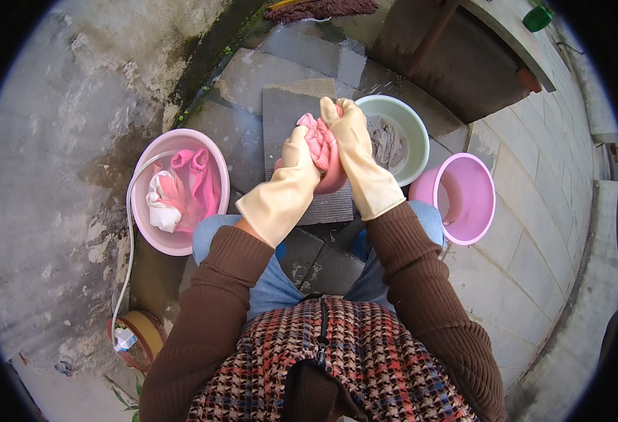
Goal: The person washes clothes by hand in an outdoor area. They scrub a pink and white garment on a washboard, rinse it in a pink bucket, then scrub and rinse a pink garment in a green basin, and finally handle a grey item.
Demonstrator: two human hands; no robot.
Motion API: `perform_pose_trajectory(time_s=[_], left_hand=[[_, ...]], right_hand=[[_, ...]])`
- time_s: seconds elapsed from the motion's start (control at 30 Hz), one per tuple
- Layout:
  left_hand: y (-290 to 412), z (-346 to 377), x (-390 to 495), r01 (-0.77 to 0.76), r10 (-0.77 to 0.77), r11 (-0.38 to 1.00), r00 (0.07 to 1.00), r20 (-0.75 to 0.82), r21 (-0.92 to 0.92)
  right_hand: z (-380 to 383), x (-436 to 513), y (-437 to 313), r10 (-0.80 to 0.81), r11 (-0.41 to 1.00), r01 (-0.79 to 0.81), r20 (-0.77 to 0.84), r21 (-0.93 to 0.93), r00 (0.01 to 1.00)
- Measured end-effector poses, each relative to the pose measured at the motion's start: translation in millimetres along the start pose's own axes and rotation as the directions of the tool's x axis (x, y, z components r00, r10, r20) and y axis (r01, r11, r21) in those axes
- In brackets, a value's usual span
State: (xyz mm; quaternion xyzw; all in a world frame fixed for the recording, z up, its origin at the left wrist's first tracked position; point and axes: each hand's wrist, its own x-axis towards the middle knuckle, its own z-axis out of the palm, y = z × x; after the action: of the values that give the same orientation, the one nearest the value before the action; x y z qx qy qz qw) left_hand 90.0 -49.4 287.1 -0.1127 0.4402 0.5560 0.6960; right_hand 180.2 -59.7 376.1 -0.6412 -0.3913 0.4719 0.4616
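Both my hands wear cream rubber gloves and grip one bunched pink wet cloth (pixel 318 138) between them. My left hand (pixel 294 169) holds its lower left part, while my right hand (pixel 348 129) is closed on its upper right part. Under the cloth and partly hidden by my hands is a reddish-pink basin (pixel 334 178), in front of a ridged grey slab (pixel 288 108). At left, a pink basin (pixel 225 195) holds water with bright pink and white cloths (pixel 198 176). Right of my right hand, a pale green basin (pixel 420 126) contains a greyish cloth (pixel 388 140).
A purple-pink bucket (pixel 491 198) stands at right. A white hose (pixel 130 232) runs from the left basin down to a round pot (pixel 148 335). A rough wall (pixel 66 158) rises at left, a dark slab (pixel 446 58) at upper right, and a mop head (pixel 322 9) lies at the top.
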Motion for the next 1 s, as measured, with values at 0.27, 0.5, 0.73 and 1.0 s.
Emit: perform_pose_trajectory(time_s=[0.27,0.5,0.73,1.0], left_hand=[[15,-4,-14,0.024,-0.039,0.953,0.998,0.042,0.301],[27,-4,-46,-0.466,0.243,0.068,0.866,0.438,0.882],[36,-35,22,-0.374,0.373,-0.328,0.792,0.483,0.868],[40,-68,60,-0.218,0.134,-0.598,0.922,0.364,0.772]], right_hand=[[3,-8,24,0.120,0.986,-0.085,0.265,-0.141,0.957],[-33,51,44,-0.081,0.925,0.173,0.270,-0.339,0.960],[-182,-19,-52,-0.506,0.792,0.515,0.120,-0.327,0.854],[-407,-153,136,0.242,0.841,-0.382,-0.365,-0.383,0.899]])
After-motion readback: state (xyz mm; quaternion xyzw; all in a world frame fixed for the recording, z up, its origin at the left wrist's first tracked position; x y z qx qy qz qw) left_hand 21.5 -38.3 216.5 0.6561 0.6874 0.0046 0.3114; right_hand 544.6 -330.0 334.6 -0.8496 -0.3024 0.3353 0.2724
